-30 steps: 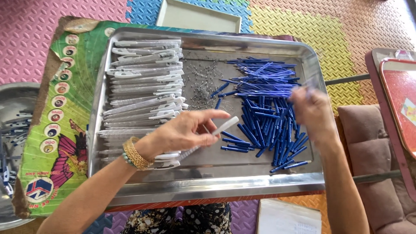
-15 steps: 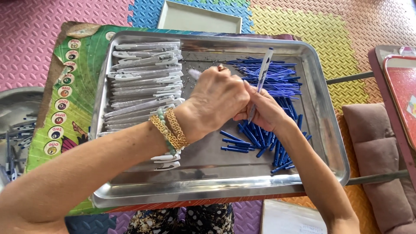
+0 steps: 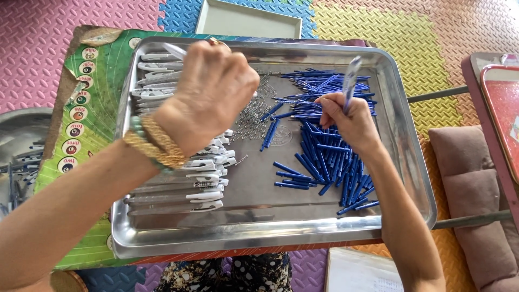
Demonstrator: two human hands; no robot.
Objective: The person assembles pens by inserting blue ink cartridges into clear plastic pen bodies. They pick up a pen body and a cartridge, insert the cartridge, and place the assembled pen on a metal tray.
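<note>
A steel tray [image 3: 270,238] holds a stack of white pen barrels [image 3: 184,194] on its left, a small heap of metal springs [image 3: 254,113] in the middle and a pile of blue refills [image 3: 324,157] on its right. My right hand [image 3: 346,121] is over the refills and grips a pale pen barrel [image 3: 350,75] that points up. My left hand [image 3: 216,92], with beaded bracelets at the wrist, hovers curled above the upper barrels, next to the springs. Its back faces the camera, so anything inside it is hidden.
The tray rests on a green printed board [image 3: 81,135] over coloured foam floor mats [image 3: 43,43]. Another metal tray [image 3: 16,151] with pen parts lies at far left. A flat pale tray [image 3: 248,21] sits behind, a red tray [image 3: 503,108] and a brown cushion [image 3: 476,184] at right.
My left hand held the pale barrel, met my right hand at the tray's middle, then drew back left over the barrels. My right hand now holds that barrel upright.
</note>
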